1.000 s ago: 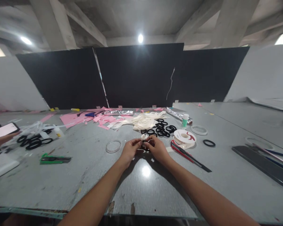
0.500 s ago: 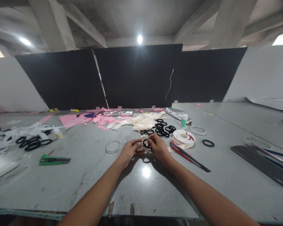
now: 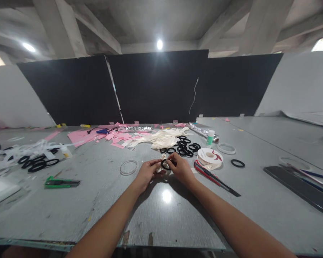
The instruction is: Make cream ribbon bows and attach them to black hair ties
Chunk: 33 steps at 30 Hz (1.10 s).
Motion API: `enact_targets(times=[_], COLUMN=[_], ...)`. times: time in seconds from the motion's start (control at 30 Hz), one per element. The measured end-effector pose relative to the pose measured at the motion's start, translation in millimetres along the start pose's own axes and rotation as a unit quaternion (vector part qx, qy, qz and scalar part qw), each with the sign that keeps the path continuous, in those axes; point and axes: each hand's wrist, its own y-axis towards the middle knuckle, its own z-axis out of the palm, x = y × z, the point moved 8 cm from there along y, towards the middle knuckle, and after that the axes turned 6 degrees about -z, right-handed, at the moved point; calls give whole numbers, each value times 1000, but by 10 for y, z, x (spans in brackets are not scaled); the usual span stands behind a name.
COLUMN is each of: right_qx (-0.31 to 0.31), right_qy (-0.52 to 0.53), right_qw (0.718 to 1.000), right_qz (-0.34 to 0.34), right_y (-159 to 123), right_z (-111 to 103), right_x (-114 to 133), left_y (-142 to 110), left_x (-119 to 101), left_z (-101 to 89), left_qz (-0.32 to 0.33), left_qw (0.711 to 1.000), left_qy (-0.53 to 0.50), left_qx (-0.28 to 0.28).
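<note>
1. Clock directions run from the held black ring [image 3: 162,165], with 12 o'clock straight away from the person
2. The black ring is raised between the hands, above the grey table [image 3: 70,211], its opening partly covered by fingers
3. The right hand [image 3: 181,168], at 3 o'clock, has thumb and fingers clamped on the ring
4. The left hand [image 3: 146,173], at 9 o'clock, has thumb and fingers together on pale ribbon [image 3: 163,157], which bunches behind the ring
5. Off-white strips [image 3: 165,137] lie at 12 o'clock, a pile of black rings [image 3: 182,147] at 1, and pink sheets [image 3: 79,137] at 10
6. A green-and-white bottle [image 3: 210,138] stands at 2 o'clock, near a white ring [image 3: 226,153]
7. Toward 3 o'clock sit a ribbon spool [image 3: 204,154] and, farther out, a loose black ring [image 3: 237,166]; a red cutter [image 3: 210,175] points toward 4
8. A silvery ring [image 3: 128,174] lies at 9 o'clock; a green cutter [image 3: 60,183] is well beyond it, toward 8
</note>
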Motion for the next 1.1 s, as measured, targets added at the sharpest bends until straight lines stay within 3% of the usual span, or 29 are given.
enact_targets(times=[0.43, 0.67, 0.9, 1.0, 1.1], right_qx=[-6, 10, 35, 7, -34], right_qy=[17, -10, -16, -19, -22], right_qw=[1000, 1000, 999, 1000, 997], right_qz=[-4, -9, -21, -22, -64], right_y=[11, 5, -29, -22, 10], right_z=[-26, -2, 38, -13, -119], right_x=[-61, -12, 36, 52, 129], left_y=[13, 27, 25, 11, -13], left_x=[17, 14, -4, -30, -61], left_z=[-40, 2, -60, -23, 44], left_qz=[-1, -1, 20, 34, 46], left_qw=[1000, 1000, 999, 999, 999], left_qy=[-16, -19, -47, -39, 3], left_qx=[-13, 17, -18, 0, 27])
